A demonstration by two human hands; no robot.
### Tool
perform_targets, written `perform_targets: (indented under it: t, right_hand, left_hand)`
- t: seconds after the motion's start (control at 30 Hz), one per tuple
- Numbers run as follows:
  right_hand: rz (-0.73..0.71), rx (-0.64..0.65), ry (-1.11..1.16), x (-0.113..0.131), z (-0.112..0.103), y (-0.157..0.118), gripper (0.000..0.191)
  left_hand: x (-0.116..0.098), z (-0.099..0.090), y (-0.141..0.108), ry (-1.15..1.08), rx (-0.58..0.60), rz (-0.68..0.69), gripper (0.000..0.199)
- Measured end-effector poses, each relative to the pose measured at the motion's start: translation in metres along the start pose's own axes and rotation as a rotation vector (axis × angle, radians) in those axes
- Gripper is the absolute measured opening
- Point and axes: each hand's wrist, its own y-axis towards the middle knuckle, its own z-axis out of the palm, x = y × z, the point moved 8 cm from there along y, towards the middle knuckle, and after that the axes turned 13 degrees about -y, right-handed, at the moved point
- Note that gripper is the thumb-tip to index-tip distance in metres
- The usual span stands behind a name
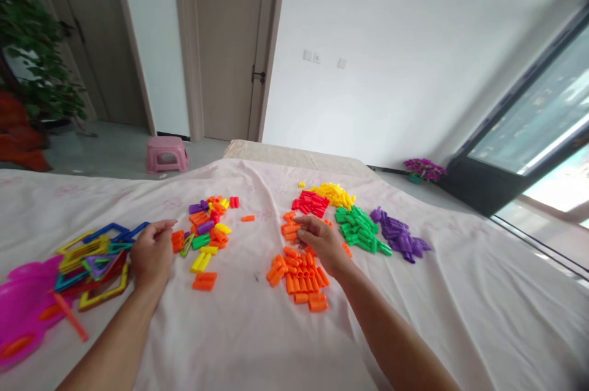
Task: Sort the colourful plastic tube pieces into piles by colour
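Observation:
My right hand [319,243] is closed, thumb and forefinger pinched at orange tube pieces [289,232] above a larger heap of orange tubes [306,280]. My left hand [153,253] rests with curled fingers between flat coloured frame pieces [92,256] and a mixed pile of tubes [205,225]. Orange pieces [177,241] show right at its finger side; the hand hides whether it grips them. Beyond my right hand lie sorted heaps of red tubes [310,202], yellow tubes [335,195], green tubes [361,228] and purple tubes [400,234].
A pale cloth [230,336] covers the table. One loose orange tube [248,218] lies between the piles. At the left edge is a magenta plastic tray [27,290]. Past the table stand a pink stool [167,153] and a pot of purple flowers [424,169].

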Motion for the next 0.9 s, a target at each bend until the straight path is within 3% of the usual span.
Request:
perform_targets:
  t: [0.1, 0.23, 0.4, 0.7, 0.9]
  right_hand:
    - [0.035, -0.121, -0.056, -0.012, -0.048, -0.014, 0.039]
    - [0.103, -0.056, -0.160, -0.026, -0.079, -0.019, 0.033]
    - [0.116, -0.111, -0.252, -0.037, -0.097, -0.016, 0.030]
    - [0.015, -0.312, -0.343, -0.047, -0.122, -0.007, 0.029]
    - [0.042, -0.323, -0.456, -0.059, -0.125, -0.003, 0.032]
  left_hand:
    - [0.000, 0.000, -0.001, 0.021, 0.007, 0.000, 0.035]
    - [-0.004, -0.002, -0.003, 0.031, 0.009, 0.010, 0.036]
    - [-0.007, -0.005, -0.006, 0.064, 0.011, 0.001, 0.035]
    - [-0.009, -0.005, -0.006, 0.078, -0.001, 0.011, 0.029]
    - [-0.006, -0.005, -0.004, 0.083, 0.006, 0.010, 0.031]
